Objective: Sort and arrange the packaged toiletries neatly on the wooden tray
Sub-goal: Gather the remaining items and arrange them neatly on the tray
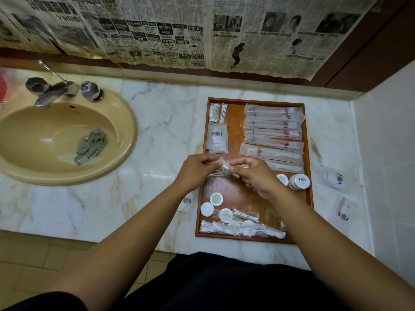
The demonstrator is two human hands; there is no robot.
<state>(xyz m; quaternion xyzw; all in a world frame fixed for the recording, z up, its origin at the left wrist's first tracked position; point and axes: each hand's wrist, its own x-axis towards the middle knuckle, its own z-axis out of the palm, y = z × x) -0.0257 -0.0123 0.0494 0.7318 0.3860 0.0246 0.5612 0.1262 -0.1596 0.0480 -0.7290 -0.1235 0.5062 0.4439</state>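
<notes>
Both hands pinch one clear packet above the wooden tray

The left hand [196, 170] and right hand [256, 176] close fingertips on a clear cotton-swab packet [223, 168] over the wooden tray [308, 176] on the marble tabletop [157, 135].

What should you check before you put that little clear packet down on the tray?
1. Packet held: ok, left hand and right hand both pinch the clear packet.
2. Bare spot on the wooden tray: ok.
3. Matching swab packets at far left corner: ok.
4. Long sachets lined up: ok.
5. Everything on the tray: not ok, loose sachets lie on the counter.
6. Packet's contents: cannot tell.
</notes>
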